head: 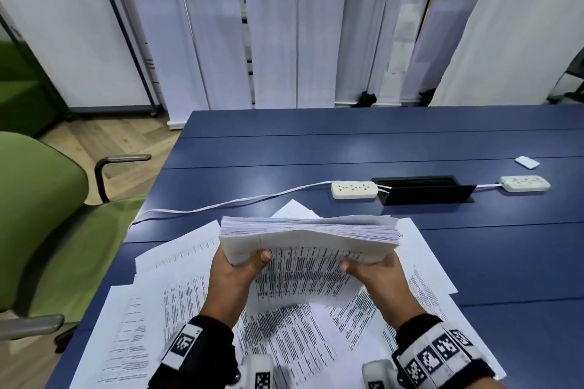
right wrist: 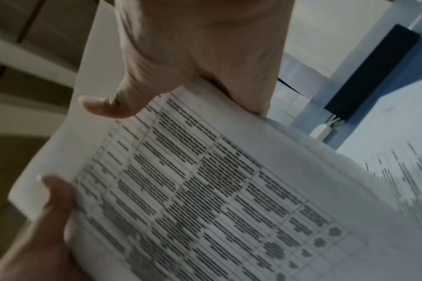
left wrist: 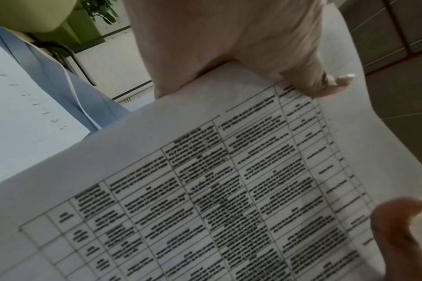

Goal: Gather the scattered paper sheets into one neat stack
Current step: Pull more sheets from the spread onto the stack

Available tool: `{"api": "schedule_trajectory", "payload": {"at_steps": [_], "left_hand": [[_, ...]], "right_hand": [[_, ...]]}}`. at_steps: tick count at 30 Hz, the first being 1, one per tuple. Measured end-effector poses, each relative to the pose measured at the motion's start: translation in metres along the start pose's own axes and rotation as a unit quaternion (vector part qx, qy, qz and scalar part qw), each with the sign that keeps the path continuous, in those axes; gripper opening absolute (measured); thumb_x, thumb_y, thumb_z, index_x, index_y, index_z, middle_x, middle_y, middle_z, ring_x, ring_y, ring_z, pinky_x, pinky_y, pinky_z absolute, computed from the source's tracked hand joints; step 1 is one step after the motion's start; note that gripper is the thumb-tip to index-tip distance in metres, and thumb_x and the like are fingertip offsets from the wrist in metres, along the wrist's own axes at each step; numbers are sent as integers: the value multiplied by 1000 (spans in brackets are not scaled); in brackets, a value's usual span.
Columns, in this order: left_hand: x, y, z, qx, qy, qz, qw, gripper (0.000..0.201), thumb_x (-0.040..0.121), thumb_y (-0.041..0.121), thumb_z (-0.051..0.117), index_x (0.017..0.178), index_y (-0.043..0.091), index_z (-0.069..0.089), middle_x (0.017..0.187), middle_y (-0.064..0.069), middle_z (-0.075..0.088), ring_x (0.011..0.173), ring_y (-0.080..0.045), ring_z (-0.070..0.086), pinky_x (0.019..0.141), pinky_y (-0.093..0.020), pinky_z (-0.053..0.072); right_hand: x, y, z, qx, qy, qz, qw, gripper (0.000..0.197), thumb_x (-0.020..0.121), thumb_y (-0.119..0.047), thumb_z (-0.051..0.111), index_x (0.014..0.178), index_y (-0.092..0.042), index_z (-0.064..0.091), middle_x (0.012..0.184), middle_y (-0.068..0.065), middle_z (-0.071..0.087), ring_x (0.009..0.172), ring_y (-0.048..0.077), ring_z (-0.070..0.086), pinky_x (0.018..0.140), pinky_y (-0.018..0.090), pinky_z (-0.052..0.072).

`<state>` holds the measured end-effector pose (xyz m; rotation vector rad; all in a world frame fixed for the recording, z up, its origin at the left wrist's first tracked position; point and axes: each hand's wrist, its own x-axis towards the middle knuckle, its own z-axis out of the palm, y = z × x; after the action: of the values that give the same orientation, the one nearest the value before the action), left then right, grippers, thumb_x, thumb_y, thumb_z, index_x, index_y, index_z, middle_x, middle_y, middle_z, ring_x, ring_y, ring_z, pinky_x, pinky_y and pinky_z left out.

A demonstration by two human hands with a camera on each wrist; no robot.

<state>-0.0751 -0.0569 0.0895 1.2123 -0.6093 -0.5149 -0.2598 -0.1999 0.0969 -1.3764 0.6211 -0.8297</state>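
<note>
I hold a thick stack of printed sheets (head: 309, 232) on edge above the blue table (head: 316, 142), its top page with a printed table facing me. My left hand (head: 245, 262) grips the stack's left side, thumb on the front page. My right hand (head: 368, 265) grips the right side the same way. The left wrist view shows the page (left wrist: 229, 190) under my left hand (left wrist: 301, 79). In the right wrist view, my right hand (right wrist: 138, 98) pinches the page (right wrist: 205, 190). Loose sheets (head: 177, 265) lie fanned on the table beneath, more of them near me (head: 284, 344) and to the right (head: 425, 265).
Two white power strips (head: 354, 190) (head: 524, 183) flank a black cable box (head: 423, 189) behind the papers. A white cord (head: 221, 206) runs left off the table edge. A green chair (head: 47, 215) stands at the left. A small white card (head: 526, 162) lies far right.
</note>
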Motion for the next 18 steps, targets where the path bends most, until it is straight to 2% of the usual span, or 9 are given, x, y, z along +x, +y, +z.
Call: {"api": "schedule_trajectory", "payload": {"at_steps": [2,5,8,11,13,16,18], "left_hand": [[1,-1,0,5,2,-3,1000,96,39,65,86,107,1,63,91,-2,76,87,-14,71,73,-22,55],[5,-1,-4,-4,19,-4,1000,99,39,70,82,106,0,61,85,2,75,80,-9,69,70,-20,55],[5,-3,-4,-3,13,-12,1000,99,42,71,81,109,1,60,89,-1,75,84,-12,70,71,-23,55],[4,-7,-1,7,-2,-18,1000,93,44,70,81,108,6,62,95,-6,75,91,-19,70,78,-29,56],[5,-8,-3,0,-3,-16,1000,96,43,70,81,108,3,61,93,-5,75,89,-17,70,75,-26,56],[8,-9,-8,-1,-7,-27,1000,97,42,73,79,106,2,61,89,-1,76,84,-11,71,69,-21,55],[5,-13,-8,18,-19,-47,999,98,42,74,78,109,5,62,93,2,76,88,-9,71,72,-19,55]], "right_hand": [[-1,-2,3,-2,-22,17,1000,71,39,-16,83,101,11,62,80,-1,76,73,7,72,63,14,53],[6,2,-8,0,-1,29,1000,77,37,-22,82,106,4,62,90,4,76,85,14,72,68,18,54],[11,8,-21,-37,5,40,999,78,37,-27,83,107,0,62,96,7,75,92,22,70,72,21,54],[6,7,-14,-63,-35,51,996,69,36,-20,81,98,3,65,90,9,76,87,23,72,70,22,55],[5,6,-12,-49,-41,43,997,60,36,-17,79,93,1,68,88,9,76,86,22,73,72,26,57],[10,14,-23,-38,-6,47,998,71,38,-19,83,104,1,66,97,10,75,93,24,70,81,33,57],[10,19,-27,-66,-8,61,996,73,38,-25,89,104,-4,67,98,7,75,96,22,70,85,35,57]]}}
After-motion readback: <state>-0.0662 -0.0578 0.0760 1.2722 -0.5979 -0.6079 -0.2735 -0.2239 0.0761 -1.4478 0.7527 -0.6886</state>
